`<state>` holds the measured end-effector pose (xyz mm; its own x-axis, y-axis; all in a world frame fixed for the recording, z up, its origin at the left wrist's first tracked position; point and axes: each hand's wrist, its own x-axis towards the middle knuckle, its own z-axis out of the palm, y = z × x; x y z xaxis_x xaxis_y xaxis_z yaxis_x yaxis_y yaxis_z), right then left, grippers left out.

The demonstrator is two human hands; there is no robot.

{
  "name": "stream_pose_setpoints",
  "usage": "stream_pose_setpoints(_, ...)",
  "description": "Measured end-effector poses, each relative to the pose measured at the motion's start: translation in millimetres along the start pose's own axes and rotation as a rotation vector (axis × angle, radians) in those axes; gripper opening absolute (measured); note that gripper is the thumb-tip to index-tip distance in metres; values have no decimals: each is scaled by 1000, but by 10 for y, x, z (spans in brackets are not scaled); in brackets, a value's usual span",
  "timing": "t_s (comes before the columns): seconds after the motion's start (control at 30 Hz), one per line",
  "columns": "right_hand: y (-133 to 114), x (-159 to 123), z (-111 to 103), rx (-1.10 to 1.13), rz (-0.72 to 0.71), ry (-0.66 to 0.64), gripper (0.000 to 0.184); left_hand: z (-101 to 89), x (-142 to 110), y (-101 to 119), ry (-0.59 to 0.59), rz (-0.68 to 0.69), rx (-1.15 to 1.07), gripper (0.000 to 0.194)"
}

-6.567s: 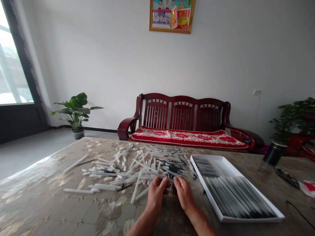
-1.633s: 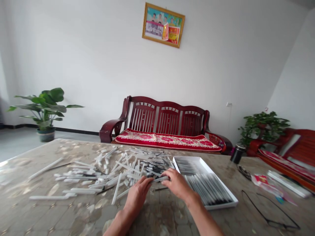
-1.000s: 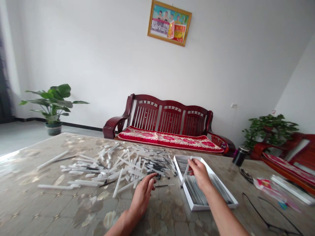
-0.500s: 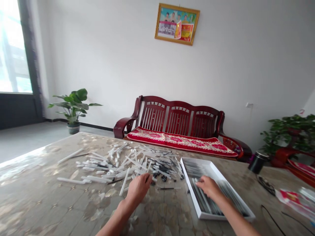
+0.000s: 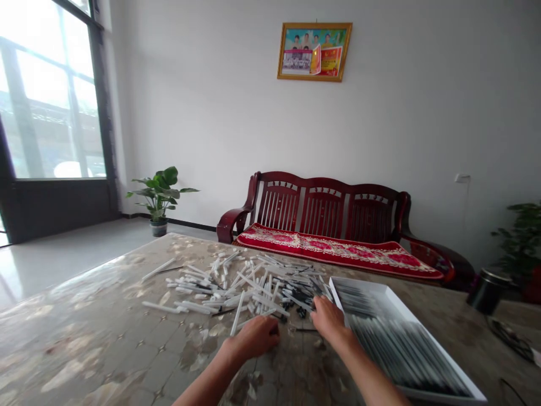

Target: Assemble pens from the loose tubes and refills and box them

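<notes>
Firstly, my left hand: curled shut, knuckles up, nothing showing in it, at the near edge of the heap of white plastic tubes on the glass-topped counter. Secondly, my right hand: fingers bent downward and slightly blurred, at the heap's right edge, just beside the white tray; whether it grips anything, I cannot tell. Tray contents: slim dark rods, packed side by side in rows. Loose: one thin black rod, lying between my hands. Risks: my right forearm could catch the tray rim and disturb those rows; a careless sweep could roll tubes across the slick glass. Writing: the framed poster carries print too small to read; no brand shows on the tubes, tray or black canister
</notes>
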<state>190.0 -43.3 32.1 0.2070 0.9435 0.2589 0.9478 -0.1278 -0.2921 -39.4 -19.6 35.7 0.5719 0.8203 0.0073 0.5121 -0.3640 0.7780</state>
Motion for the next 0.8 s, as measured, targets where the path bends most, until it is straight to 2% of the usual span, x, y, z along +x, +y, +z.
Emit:
stream_pose_setpoints(0.1,20,-17,46,-66,35,-21,24,31,72,-98,-24,-136,-297,14)
stream_pose_setpoints(0.17,46,-35,27,-95,54,-23,23,95,148,-128,-11,-195,-391,17)
stream_pose_setpoints(0.3,-23,-119,-5,-51,40,26,16,297,270,-79,43,-216,-555,23)
stream_pose_setpoints(0.4,-176,-227,15,41,-59,46,10,450,307,-23,92,-201,-910,36)
stream_pose_setpoints(0.47,-254,-295,28,60,-108,21,14,515,319,-12,137,-190,-1128,40)
stream_pose_setpoints(0.63,-159,-386,-54,22,-45,-39,30,492,343,-69,288,-230,-1283,28)
stream_pose_setpoints(0.8,12,-414,-136,-211,-82,-155,17,421,353,-77,346,-292,-1403,21)
